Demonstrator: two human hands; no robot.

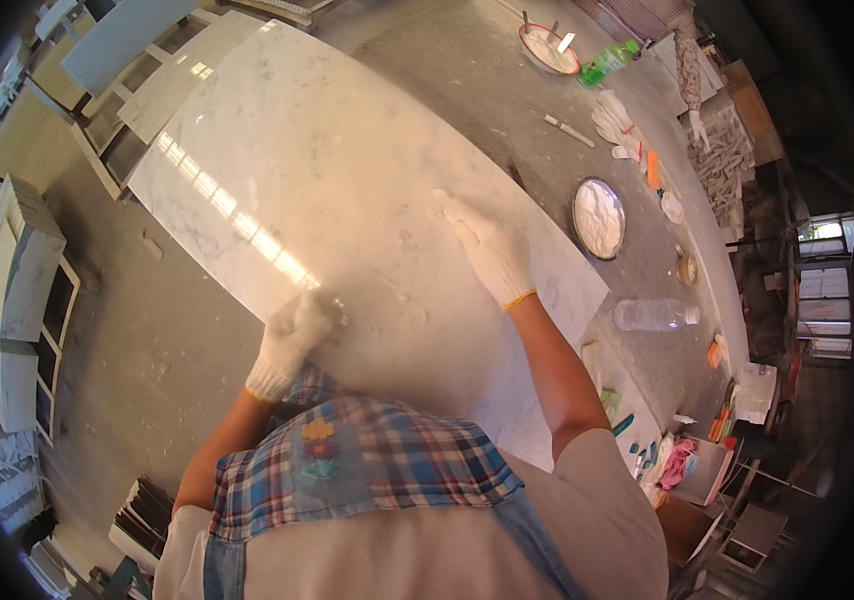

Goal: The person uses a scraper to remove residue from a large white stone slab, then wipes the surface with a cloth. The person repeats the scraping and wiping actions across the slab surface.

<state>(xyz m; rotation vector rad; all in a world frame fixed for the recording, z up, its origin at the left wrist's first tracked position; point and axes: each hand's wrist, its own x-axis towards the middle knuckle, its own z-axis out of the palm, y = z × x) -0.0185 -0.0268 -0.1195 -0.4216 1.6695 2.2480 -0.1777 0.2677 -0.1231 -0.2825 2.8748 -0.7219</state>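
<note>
A large polished white-grey marble slab [347, 160] lies in front of me. My left hand [294, 335], in a white knit glove, is closed at the slab's near left edge; whatever its curled fingers may hold is hidden. Over the middle right of the slab, my right hand [492, 245], gloved alike, has its fingers stretched forward along the surface. A small pale shape shows at its fingertips, too blurred to tell from the glove.
Right of the slab stand a bowl of white powder [599, 218], a clear plastic bottle [652, 315], a tape roll [687, 269] and spare gloves [617, 122]. Farther off are a red-rimmed basin [550, 50] and a green bottle [609, 63]. Stacked slabs [22, 290] stand left; another person's gloved hand [699, 130] shows far right.
</note>
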